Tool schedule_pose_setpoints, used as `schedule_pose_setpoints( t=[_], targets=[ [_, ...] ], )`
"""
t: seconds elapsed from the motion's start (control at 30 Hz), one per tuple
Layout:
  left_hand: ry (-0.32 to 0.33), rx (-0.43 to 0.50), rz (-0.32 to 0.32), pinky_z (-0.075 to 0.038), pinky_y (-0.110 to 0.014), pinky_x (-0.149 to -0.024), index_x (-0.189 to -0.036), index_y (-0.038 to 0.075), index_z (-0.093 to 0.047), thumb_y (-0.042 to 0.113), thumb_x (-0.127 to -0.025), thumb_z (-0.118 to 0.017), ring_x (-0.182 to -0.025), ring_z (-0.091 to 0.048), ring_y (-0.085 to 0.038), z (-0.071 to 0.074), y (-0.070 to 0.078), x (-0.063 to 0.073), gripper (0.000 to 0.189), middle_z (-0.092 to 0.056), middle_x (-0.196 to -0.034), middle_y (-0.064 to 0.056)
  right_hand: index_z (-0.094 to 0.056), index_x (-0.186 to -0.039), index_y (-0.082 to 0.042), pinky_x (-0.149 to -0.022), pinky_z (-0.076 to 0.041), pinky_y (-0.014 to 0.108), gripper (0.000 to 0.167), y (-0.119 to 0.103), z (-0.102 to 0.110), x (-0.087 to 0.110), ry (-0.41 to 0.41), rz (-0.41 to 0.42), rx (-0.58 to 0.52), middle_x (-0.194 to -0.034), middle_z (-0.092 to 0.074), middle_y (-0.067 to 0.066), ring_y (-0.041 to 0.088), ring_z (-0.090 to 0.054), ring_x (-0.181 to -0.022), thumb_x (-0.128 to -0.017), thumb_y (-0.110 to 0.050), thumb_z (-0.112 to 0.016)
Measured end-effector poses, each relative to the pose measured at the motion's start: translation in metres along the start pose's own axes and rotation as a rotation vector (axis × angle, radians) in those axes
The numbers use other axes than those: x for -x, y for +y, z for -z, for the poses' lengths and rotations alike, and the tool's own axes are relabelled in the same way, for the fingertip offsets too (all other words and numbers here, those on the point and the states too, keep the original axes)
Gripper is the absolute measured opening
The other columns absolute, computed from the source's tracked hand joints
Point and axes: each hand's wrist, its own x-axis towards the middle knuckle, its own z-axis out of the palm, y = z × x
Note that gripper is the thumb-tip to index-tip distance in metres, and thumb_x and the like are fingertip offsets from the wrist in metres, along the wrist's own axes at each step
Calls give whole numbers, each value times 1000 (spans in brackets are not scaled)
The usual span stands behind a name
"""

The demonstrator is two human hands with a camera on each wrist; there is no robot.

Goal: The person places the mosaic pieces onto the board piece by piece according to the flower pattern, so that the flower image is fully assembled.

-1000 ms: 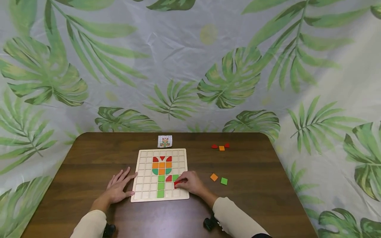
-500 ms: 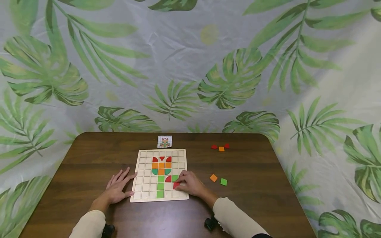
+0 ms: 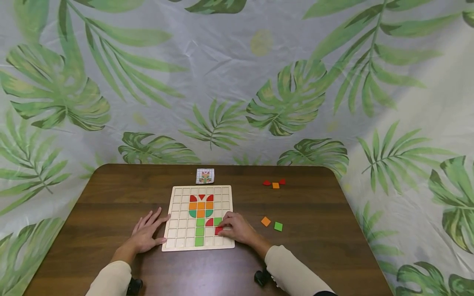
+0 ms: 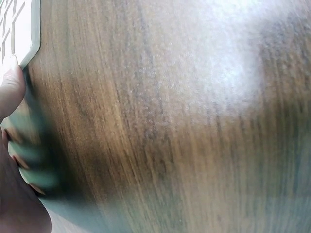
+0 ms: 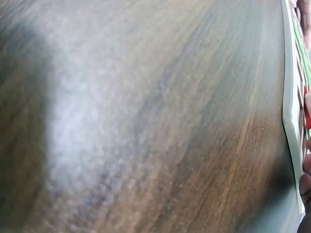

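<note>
A pale wooden grid board (image 3: 181, 242) lies on the table, holding flat red, orange and green tiles in a flower shape. My left hand (image 3: 145, 236) spreads its fingers at the board's left edge, thumb on the near left corner. In the left wrist view that thumb (image 4: 12, 87) presses the board's rim. Over the board's right side, my right hand (image 3: 237, 228) pinches a red tile (image 3: 218, 231) between thumb and fingers, below a green tile (image 3: 217, 221) and right of the column of green squares. The fingertips cover part of the red tile.
A small picture card (image 3: 205, 176) with a flower pattern lies behind the board. To the right are an orange tile (image 3: 266, 221) and a green tile (image 3: 278, 226). Farther back lie two red pieces beside another orange tile (image 3: 275, 186). A leaf-print cloth (image 3: 222, 82) hangs behind the table.
The red tile has shifted slightly left and become more level in its cell, with my right fingers still on it. My left hand stays at the board's edge.
</note>
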Motion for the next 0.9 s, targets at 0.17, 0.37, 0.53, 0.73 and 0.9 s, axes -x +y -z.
schedule_pose_setpoints(
  t=[0.17, 0.37, 0.53, 0.73, 0.9],
  targets=[
    [18, -6, -31, -5, -69, -105, -143, 18, -43, 39, -78, -75, -137, -14, -51, -3, -4, -1, 75, -21, -154, -25, -78, -94, -12, -68, -40, 17, 19, 0, 1, 0, 2, 9, -21, -87, -58, -5, 6, -49, -77, -82, -26, -78],
    [3, -7, -10, -6, -68, -106, -143, 14, -45, 36, -79, -76, -138, -14, -50, 2, 1, 1, 74, -21, -155, -23, -79, -95, -11, -64, -37, 14, 18, -1, 1, -3, 11, 36, -9, -86, -58, -4, 5, -47, -74, -82, -24, -78],
    [-5, -22, -1, -6, -68, -107, -144, 15, -43, 35, -80, -75, -139, -13, -49, 2, 1, -1, 74, -19, -156, -22, -79, -93, -11, -64, -37, 14, 17, -1, 1, -4, 32, 38, -12, -85, -58, -5, 5, -48, -73, -81, -23, -79],
    [-9, -17, 1, -5, -67, -107, -145, 15, -43, 35, -80, -75, -139, -12, -49, 2, 0, -1, 75, -19, -156, -23, -78, -93, -12, -65, -39, 15, 18, -3, 2, -3, 17, -6, -44, -87, -59, -5, 7, -50, -75, -81, -25, -79],
    [-9, -14, 6, -5, -67, -107, -145, 15, -43, 36, -80, -75, -139, -12, -48, 2, -1, 0, 75, -18, -156, -23, -76, -94, -11, -66, -41, 17, 17, 2, 7, 1, 30, -64, -110, -89, -60, -4, 11, -52, -76, -82, -23, -78]
  ],
)
